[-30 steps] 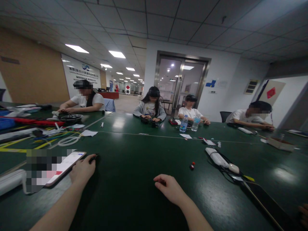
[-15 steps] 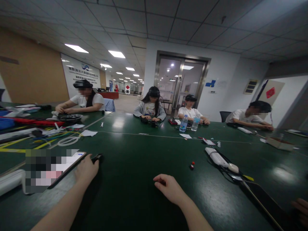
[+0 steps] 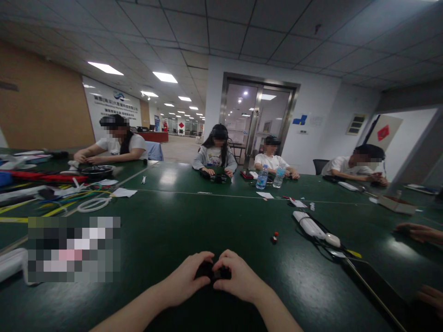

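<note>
Both my hands meet over the dark green table point(image 3: 166, 249) at the lower middle of the view. My left hand point(image 3: 190, 276) has its fingers curled round the left side of a small black object point(image 3: 215, 274). From the right, my right hand point(image 3: 237, 276) grips the same object with thumb and fingers. Its exact shape is mostly hidden by the fingers. To the right of my hands, a small bottle with a red cap point(image 3: 274, 237) stands on the table.
At left are a pixelated area, a cable coil point(image 3: 93, 204) and tools. A white power strip point(image 3: 309, 225) and a dark tablet point(image 3: 377, 288) lie right. Two water bottles point(image 3: 262, 178) stand farther back. Several people sit around; another person's hands point(image 3: 420, 233) are at the right edge.
My left hand has moved right from beside the phone, bringing the small black object to the middle. My right hand has closed on the object. Another person's hand has appeared at right.
</note>
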Tool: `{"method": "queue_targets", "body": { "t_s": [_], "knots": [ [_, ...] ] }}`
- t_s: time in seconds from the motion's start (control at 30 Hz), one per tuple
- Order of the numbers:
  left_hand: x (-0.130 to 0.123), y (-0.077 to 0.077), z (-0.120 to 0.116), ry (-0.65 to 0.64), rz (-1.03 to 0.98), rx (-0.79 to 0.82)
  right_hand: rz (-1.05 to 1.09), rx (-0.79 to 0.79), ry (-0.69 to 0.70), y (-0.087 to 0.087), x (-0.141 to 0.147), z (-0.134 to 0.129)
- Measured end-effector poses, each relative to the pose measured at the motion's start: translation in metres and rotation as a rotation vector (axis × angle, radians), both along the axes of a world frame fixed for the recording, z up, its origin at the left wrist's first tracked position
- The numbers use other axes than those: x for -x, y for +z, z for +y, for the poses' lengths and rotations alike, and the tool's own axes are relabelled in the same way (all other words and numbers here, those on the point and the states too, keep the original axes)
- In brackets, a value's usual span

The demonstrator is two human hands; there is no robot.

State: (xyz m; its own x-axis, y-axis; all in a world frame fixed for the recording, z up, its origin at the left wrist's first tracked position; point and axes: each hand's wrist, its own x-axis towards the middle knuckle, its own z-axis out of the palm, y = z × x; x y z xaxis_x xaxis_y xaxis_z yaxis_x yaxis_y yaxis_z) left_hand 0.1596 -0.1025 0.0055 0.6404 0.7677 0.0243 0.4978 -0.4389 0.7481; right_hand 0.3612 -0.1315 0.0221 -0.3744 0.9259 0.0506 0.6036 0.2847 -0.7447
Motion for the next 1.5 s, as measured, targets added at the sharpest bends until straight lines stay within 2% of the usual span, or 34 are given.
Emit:
{"method": "queue_targets", "body": {
  "t_s": [0.13,0.3,0.4,0.73,1.03,1.3,1.5],
  "knots": [
    [0.002,0.002,0.003,-0.003,-0.008,-0.002,0.070,-0.043,-0.025,0.002,0.003,0.001],
    [0.004,0.006,0.002,0.015,-0.017,0.018,0.277,-0.194,-0.305,0.007,-0.001,0.005],
    [0.004,0.008,0.003,-0.018,-0.021,0.004,0.316,-0.210,-0.375,0.006,-0.005,0.006],
    [0.003,0.018,0.003,-0.056,0.008,0.013,0.350,-0.167,-0.447,-0.004,-0.009,0.014],
    [0.003,0.019,0.002,-0.046,0.008,0.019,0.351,-0.136,-0.400,-0.005,-0.009,0.012],
    [0.006,0.022,0.001,-0.040,0.014,0.045,0.371,-0.144,-0.421,-0.004,-0.010,0.012],
    [0.005,0.017,0.003,-0.047,0.012,0.038,0.401,-0.147,-0.449,-0.006,-0.009,0.014]
  ]
}}
